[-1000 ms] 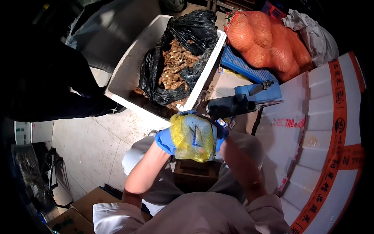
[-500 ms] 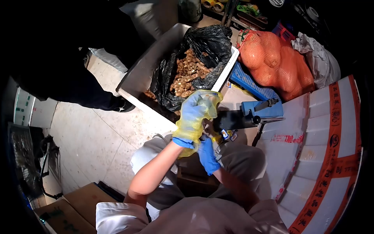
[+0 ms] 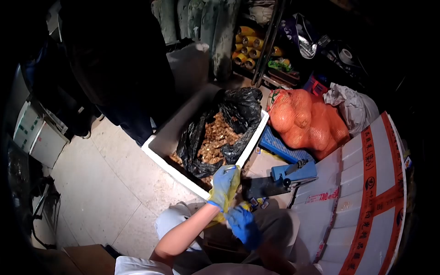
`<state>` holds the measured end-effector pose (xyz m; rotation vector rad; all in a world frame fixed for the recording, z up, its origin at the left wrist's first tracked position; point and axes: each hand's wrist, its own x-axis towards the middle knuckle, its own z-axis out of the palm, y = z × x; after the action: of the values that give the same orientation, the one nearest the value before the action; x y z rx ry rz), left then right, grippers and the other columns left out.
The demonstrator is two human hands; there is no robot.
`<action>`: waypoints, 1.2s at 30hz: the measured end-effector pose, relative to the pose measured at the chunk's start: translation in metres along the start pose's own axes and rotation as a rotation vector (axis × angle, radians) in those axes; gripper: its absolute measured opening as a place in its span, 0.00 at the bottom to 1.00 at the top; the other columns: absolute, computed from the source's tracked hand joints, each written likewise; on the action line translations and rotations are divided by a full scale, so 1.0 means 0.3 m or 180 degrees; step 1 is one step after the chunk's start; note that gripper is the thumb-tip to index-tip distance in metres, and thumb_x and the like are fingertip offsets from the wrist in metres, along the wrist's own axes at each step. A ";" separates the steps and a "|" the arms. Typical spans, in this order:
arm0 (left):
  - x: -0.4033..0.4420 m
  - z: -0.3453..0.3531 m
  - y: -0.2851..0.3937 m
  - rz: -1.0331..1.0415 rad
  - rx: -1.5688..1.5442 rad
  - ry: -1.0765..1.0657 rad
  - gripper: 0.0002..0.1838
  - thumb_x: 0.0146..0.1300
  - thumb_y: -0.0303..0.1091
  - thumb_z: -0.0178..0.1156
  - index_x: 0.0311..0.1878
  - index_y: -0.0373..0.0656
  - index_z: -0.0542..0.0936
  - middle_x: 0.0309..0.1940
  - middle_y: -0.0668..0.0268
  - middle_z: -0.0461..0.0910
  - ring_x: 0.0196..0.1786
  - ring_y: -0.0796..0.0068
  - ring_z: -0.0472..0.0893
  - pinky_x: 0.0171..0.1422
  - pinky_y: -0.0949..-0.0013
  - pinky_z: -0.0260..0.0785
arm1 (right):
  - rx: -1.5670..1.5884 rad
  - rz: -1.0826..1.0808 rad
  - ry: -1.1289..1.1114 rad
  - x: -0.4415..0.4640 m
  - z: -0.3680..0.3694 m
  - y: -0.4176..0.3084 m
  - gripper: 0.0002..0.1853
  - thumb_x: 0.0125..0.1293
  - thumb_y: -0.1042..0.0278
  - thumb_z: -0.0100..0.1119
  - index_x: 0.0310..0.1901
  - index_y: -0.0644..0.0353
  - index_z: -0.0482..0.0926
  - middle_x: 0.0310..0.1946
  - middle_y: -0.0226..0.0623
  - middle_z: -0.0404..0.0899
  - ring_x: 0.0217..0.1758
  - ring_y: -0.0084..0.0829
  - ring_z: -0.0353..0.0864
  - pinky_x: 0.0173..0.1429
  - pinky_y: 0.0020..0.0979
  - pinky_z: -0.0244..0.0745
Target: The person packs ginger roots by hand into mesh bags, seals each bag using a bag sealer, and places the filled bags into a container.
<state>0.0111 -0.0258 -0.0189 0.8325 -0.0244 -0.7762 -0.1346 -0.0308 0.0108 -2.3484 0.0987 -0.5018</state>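
My left hand (image 3: 223,184), in a blue glove, is in front of the white foam box. A yellow mesh bag (image 3: 233,189) is drawn over it and hangs down past the wrist. Its fingers are curled, and what lies inside them is hidden. Just below, my right hand (image 3: 243,225), also blue-gloved, is closed at the lower part of the mesh, close to my left wrist. Ginger roots (image 3: 214,140) lie in a black plastic bag (image 3: 245,107) inside the foam box (image 3: 172,172), with a few loose pieces beside the bag.
Right of the box stands a blue device with a dark plate (image 3: 293,172), near a blue crate (image 3: 279,145). Orange net sacks (image 3: 305,119) lie behind it. A taped white carton (image 3: 353,201) fills the right side. At left, a person in dark trousers (image 3: 128,119) stands beside the box.
The view has tilted up, so the box and sacks sit lower and more shelving shows. My left hand has drawn closer to my body, the mesh still over it; my right hand stays beside it.
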 end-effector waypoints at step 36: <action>0.043 -0.056 0.183 0.0085 -0.0371 0.0175 0.08 0.54 0.24 0.51 0.38 0.32 0.72 0.23 0.66 0.73 0.21 0.80 0.72 0.22 0.82 0.63 | -0.1144 0.0937 -0.1325 -0.138 0.476 0.294 0.13 0.46 0.58 0.53 0.22 0.60 0.75 0.16 0.43 0.73 0.23 0.41 0.74 0.31 0.39 0.67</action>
<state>0.0593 0.0000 0.0028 0.7409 0.0579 -0.7225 -0.1118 0.0046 -0.1569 -2.6724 0.3571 0.1669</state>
